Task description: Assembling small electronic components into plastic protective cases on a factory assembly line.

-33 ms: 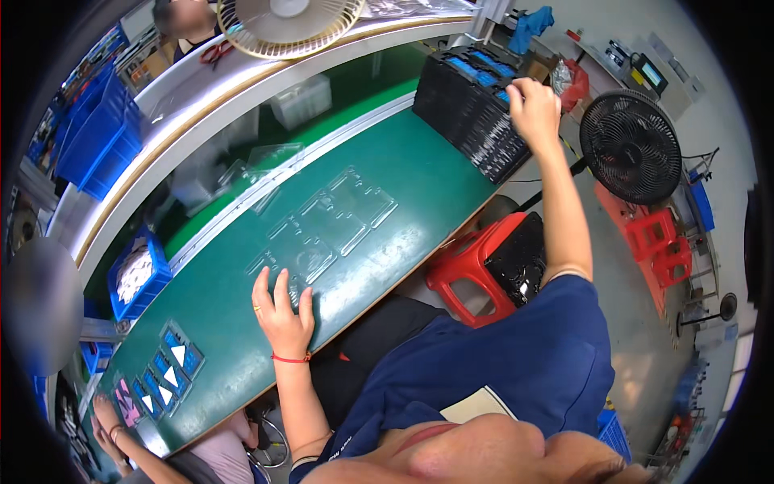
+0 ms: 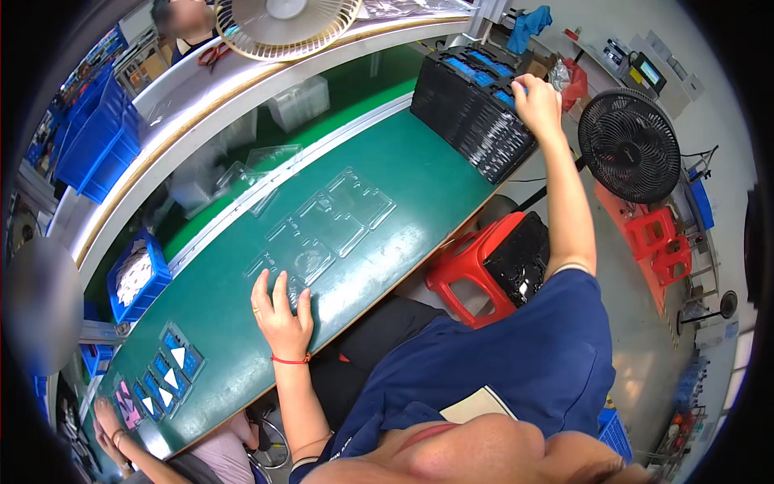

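Observation:
My left hand (image 2: 282, 319) lies with fingers spread at the near end of a row of clear plastic blister trays (image 2: 348, 238) on the green table. Its fingertips touch or overlap the nearest tray. My right arm reaches to the far right, where a tall stack of black trays (image 2: 463, 113) stands. The top tray holds blue flat pieces (image 2: 470, 71). My right hand (image 2: 538, 105) is at the stack's right corner, fingers bent together beside a blue piece. What its fingertips hold, if anything, is hidden.
Blue pieces with white triangles (image 2: 171, 375) lie in clear trays at the left, near another person's hands (image 2: 109, 423). A blue bin (image 2: 137, 274) holds white pieces. Beyond the metal rail (image 2: 290, 173) runs a green belt. A red stool (image 2: 476, 282) and black fan (image 2: 630, 145) stand right.
My right hand has shifted slightly at the corner of the black tray stack. My left hand stays at the clear trays, almost unmoved.

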### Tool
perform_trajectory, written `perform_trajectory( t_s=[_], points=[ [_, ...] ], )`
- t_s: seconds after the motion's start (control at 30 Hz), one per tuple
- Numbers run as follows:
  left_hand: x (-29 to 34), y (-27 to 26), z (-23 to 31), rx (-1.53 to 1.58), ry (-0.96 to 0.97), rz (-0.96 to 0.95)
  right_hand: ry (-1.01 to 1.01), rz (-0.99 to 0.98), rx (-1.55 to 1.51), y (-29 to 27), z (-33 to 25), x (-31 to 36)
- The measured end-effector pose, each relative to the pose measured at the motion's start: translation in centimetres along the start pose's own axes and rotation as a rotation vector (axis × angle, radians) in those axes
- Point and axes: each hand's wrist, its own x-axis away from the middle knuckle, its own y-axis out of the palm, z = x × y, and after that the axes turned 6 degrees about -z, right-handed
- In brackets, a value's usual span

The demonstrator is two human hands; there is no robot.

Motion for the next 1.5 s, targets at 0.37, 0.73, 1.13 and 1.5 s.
perform_trajectory(
  t_s=[0.37, 0.73, 1.13, 1.5],
  points=[
    [1.3, -0.1, -0.3, -0.029, -0.048, 0.06, -0.195, -0.367, -0.211, 6.9, 9.9, -7.8],
    [0.7, 0.0, -0.2, 0.044, -0.051, 0.136, -0.141, -0.215, -0.298, 6.9, 11.3, -7.2],
    [0.8, 0.0, -0.4, 0.084, -0.023, 0.159, -0.266, -0.275, -0.283, 2.7, 4.7, -5.2],
    [0.9, 0.0, -0.6, 0.101, -0.015, 0.177, -0.373, -0.347, -0.37, 2.5, 2.6, -3.7]
  ],
)
